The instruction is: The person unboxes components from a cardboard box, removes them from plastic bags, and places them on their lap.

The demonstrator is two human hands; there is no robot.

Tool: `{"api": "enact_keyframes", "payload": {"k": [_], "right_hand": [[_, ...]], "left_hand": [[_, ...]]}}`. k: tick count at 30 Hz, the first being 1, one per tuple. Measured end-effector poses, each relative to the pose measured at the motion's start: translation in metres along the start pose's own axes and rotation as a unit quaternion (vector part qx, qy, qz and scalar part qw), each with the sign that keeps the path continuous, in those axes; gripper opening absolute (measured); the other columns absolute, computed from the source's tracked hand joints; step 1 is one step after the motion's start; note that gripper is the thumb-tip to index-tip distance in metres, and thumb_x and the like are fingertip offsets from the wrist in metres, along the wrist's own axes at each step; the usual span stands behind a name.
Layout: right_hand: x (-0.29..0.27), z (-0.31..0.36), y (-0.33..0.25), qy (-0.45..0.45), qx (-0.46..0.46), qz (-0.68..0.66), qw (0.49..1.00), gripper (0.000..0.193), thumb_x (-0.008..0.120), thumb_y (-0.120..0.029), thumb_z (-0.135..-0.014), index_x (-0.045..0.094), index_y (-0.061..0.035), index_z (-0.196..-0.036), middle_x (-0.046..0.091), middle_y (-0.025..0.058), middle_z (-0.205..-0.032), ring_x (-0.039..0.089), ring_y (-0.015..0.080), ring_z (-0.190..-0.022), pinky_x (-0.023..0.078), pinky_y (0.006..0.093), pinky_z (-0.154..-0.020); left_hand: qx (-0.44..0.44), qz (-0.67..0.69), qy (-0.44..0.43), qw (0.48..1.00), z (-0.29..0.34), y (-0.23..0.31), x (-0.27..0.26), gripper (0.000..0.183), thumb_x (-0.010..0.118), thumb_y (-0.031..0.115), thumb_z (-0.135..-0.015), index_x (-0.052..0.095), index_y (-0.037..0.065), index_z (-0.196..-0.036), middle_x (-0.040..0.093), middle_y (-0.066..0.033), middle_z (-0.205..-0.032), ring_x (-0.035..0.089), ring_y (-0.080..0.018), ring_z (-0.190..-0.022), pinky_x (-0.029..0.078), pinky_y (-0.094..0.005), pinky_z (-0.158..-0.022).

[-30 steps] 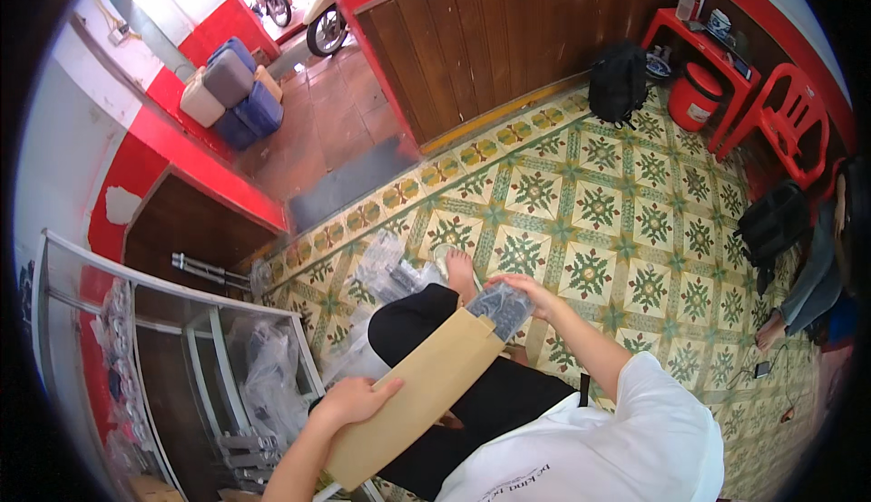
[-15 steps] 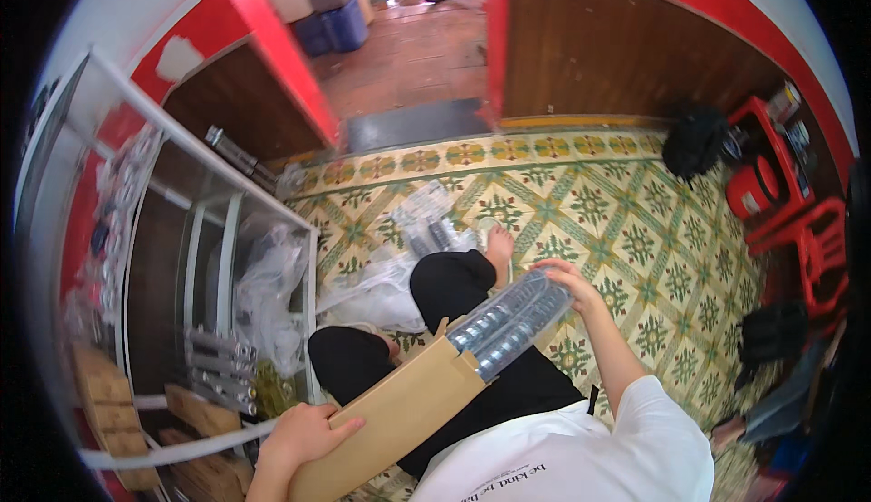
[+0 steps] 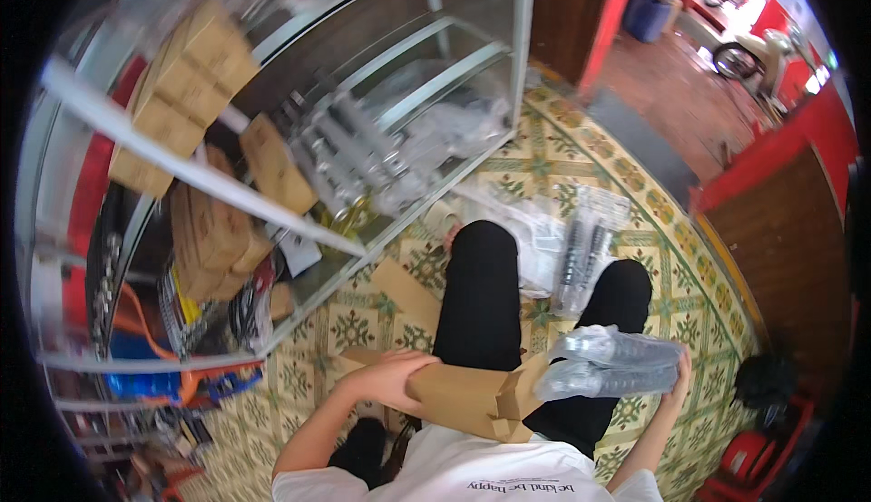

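Note:
Across my lap lies a long brown cardboard box (image 3: 463, 397), its flaps open at the right end. My left hand (image 3: 396, 380) is wrapped over the box toward its left end. My right hand (image 3: 680, 380) grips the far end of a pair of coil-spring shock absorbers (image 3: 612, 368) in clear plastic. Their left end is at the box mouth; whether any part is still inside I cannot tell. On the floor beyond my knees rests another plastic-wrapped pair of shock absorbers (image 3: 583, 253), beside a white plastic bag (image 3: 533, 234).
To the left stands a glass display cabinet (image 3: 340, 271) with cardboard boxes (image 3: 195, 71), metal tubes (image 3: 340, 153) and plastic wrapping. A flat cardboard piece (image 3: 406, 292) lies by my left leg. A black bag (image 3: 771, 384) and red plastic furniture (image 3: 748, 461) are at the right.
My view has swung left toward the cabinet. The shock absorbers have come farther out of the box, drawn rightward by my right hand. The box now lies more level across my lap.

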State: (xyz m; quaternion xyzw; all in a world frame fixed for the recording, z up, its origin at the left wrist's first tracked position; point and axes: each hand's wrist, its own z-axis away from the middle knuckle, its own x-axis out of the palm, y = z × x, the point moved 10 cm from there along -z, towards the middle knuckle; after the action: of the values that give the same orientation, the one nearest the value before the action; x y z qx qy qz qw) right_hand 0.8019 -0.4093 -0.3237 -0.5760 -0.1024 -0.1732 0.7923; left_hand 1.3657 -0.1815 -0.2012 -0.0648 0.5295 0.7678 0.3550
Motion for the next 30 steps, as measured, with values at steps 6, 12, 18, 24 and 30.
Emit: {"api": "enact_keyframes", "payload": {"k": [6,12,18,24,30], "right_hand": [[-0.021,-0.009,-0.002,-0.014,0.022,0.057,0.998,0.05,0.063,-0.028,-0.089,0.05,-0.0019,-0.13,0.058,0.0139,-0.125,0.055,0.029,-0.116,0.044,0.0419,-0.1],[-0.017,-0.01,-0.014,-0.058,-0.004,0.084,0.995,0.054,0.06,-0.032,-0.09,0.047,-0.004,-0.134,0.055,0.0134,-0.129,0.053,0.0279,-0.119,0.042,0.0425,-0.102],[-0.013,-0.007,-0.013,-0.031,0.009,0.061,0.998,0.055,0.061,-0.031,-0.089,0.046,-0.005,-0.135,0.054,0.0118,-0.131,0.051,0.0273,-0.122,0.04,0.0427,-0.104],[-0.044,-0.015,-0.008,-0.019,0.021,0.038,0.999,0.051,0.059,-0.023,-0.092,0.046,-0.0059,-0.138,0.054,0.0087,-0.134,0.051,0.0249,-0.123,0.039,0.0409,-0.106],[-0.046,-0.007,-0.015,-0.026,0.008,0.042,0.999,0.052,0.058,-0.024,-0.092,0.044,-0.0072,-0.14,0.054,0.0089,-0.135,0.051,0.025,-0.123,0.037,0.0406,-0.107]], "left_hand": [[0.017,0.016,0.109,0.994,0.029,-0.018,-0.012,0.067,0.082,0.031,-0.06,0.057,0.01,-0.119,0.052,-0.0089,-0.12,0.044,-0.0313,-0.116,0.034,-0.041,-0.101],[-0.098,-0.056,0.236,0.965,0.061,-0.089,-0.023,0.067,0.083,0.025,-0.059,0.056,0.009,-0.118,0.047,-0.0096,-0.123,0.042,-0.033,-0.118,0.037,-0.0433,-0.1],[-0.183,0.106,0.458,0.863,0.08,-0.258,0.037,0.059,0.081,0.017,-0.066,0.055,0.0,-0.115,0.059,-0.0175,-0.108,0.057,-0.0343,-0.098,0.047,-0.0383,-0.087],[-0.397,0.229,0.477,0.75,0.072,-0.365,0.039,0.059,0.079,0.041,-0.076,0.061,-0.001,-0.114,0.063,-0.0159,-0.114,0.061,-0.0219,-0.099,0.05,-0.0344,-0.081],[-0.422,0.215,0.541,0.694,0.044,-0.423,-0.014,0.057,0.075,0.04,-0.081,0.058,-0.001,-0.118,0.061,-0.0132,-0.118,0.056,-0.0262,-0.106,0.046,-0.0354,-0.089]]}}
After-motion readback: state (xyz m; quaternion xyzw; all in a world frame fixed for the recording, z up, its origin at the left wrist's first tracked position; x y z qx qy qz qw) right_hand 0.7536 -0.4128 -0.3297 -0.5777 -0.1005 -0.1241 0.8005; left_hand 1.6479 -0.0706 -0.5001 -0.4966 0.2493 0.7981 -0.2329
